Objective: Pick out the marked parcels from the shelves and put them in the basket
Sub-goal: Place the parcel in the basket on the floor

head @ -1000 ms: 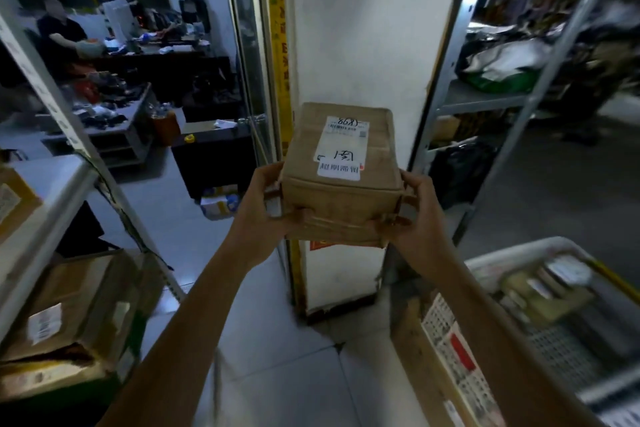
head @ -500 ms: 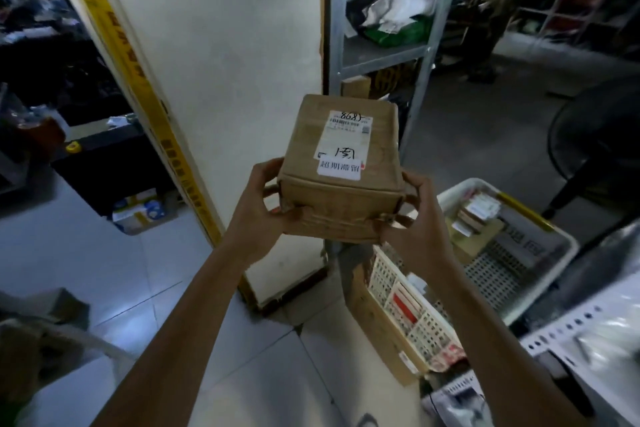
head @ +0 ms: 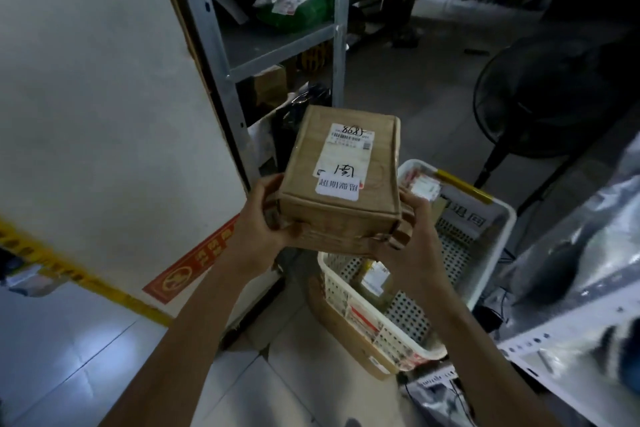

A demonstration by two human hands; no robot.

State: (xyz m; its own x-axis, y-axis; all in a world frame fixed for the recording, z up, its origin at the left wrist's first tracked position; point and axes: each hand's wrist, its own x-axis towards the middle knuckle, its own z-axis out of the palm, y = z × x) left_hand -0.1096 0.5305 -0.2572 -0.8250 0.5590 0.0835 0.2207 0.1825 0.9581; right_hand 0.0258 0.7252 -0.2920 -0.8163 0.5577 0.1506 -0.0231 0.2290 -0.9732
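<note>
Labelled parcel (head: pixel 341 180) (both hands gripping) above white basket (head: pixel 491 253).

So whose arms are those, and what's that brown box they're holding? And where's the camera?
There is no robot here. The arms belong to a person, and the camera sits on their head looking down, so you see what they see. Their left hand and right hand grip a brown parcel with a white label that has writing on it. Just below, on the floor, stands a white basket with smaller parcels already inside. The brown parcel is not in it yet. Behind is a metal shelf holding more packages.
</note>
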